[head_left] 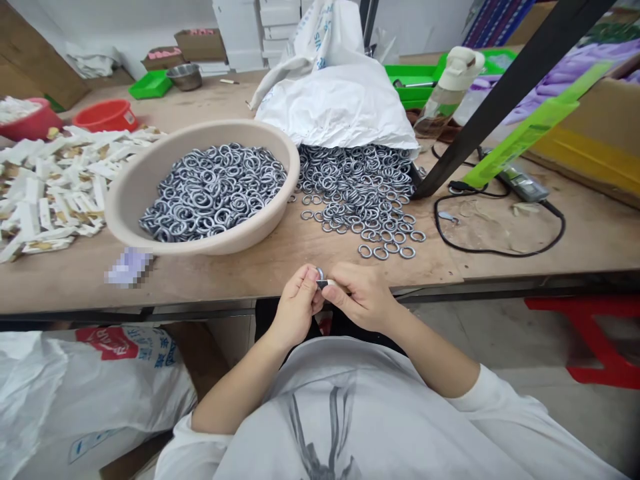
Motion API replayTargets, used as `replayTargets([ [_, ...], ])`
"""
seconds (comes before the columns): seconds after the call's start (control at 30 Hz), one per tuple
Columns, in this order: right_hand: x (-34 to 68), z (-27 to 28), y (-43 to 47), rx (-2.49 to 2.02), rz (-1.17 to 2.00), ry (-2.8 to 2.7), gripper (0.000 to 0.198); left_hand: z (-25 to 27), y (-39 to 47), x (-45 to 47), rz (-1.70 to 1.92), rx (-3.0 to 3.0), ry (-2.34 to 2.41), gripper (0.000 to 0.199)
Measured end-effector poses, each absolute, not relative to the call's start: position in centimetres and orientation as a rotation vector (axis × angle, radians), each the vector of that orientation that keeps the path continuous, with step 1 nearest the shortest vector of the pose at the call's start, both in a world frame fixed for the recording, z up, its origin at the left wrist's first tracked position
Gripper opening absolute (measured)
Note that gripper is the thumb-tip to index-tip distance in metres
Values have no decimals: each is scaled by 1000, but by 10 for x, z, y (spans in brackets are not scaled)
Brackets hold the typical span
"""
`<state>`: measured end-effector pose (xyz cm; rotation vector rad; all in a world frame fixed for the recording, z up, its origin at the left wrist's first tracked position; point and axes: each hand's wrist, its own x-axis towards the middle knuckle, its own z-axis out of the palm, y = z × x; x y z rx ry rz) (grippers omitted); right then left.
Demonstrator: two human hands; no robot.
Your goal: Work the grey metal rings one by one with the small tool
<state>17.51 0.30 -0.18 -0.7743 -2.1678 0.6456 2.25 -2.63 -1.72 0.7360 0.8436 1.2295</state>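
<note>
Just past the table's front edge, close to my body, my two hands meet. My left hand [296,308] is closed, its thumb and fingers pinching a grey metal ring [321,273]. My right hand [364,297] is closed on a small black-and-white piece [324,284] that lies against the ring; its kind cannot be made out. Fingers cover most of both items. Beyond my hands, a heap of loose grey rings [370,200] spills from the mouth of a white sack [340,100]. To its left stands a beige basin [200,247] holding many more such rings.
White strip-like pieces [45,187] are piled at the left, near a red bowl [106,115]. On the right, a black post [500,100] slants up beside a bottle [447,90] and a looped black cable [493,251]. A red stool [595,340] stands below.
</note>
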Motion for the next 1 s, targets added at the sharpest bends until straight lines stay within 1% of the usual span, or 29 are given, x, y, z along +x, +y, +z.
replayTargets([
  [0.1,177,-3,7,-807,664,-2178,47,-22,-30,21,1175,802,799,43],
  [0.17,178,-4,20,-919,659,-2191,49,-23,-33,19,1115,868,760,42],
  [0.27,173,-5,57,-1240,513,-2246,46,-21,-36,15,1112,907,758,39],
  [0.33,162,-4,85,-1408,332,-2288,36,-18,-35,12,1171,873,803,37],
  [0.37,155,-3,98,-1433,256,-2327,34,-17,-34,10,1197,848,830,35],
  [0.43,137,-1,120,-1435,132,-2423,37,-15,-32,5,1220,804,876,33],
  [0.5,121,2,134,-1449,89,-2511,31,-12,-30,0,1230,761,919,33],
  [0.6,113,9,138,-1440,73,-2542,30,-10,-26,-8,1236,648,974,31],
  [0.63,115,11,134,-1417,101,-2516,29,-10,-25,-10,1232,605,983,30],
  [0.7,125,15,118,-1327,307,-2405,24,-10,-21,-13,1208,538,985,33],
  [0.73,131,15,106,-1213,558,-2320,25,-10,-19,-12,1188,522,976,36],
  [0.8,143,11,81,-946,1098,-2078,35,-10,-15,-9,1122,530,929,43],
  [0.83,147,8,68,-857,1278,-1960,36,-11,-14,-5,1076,546,890,47],
  [0.87,151,3,57,-819,1394,-1863,38,-11,-13,-1,1026,560,843,49],
  [0.93,155,-6,41,-847,1408,-1715,39,-11,-11,6,949,570,742,49],
  [1.0,158,-12,32,-922,1256,-1650,34,-10,-11,13,947,566,683,47],
])
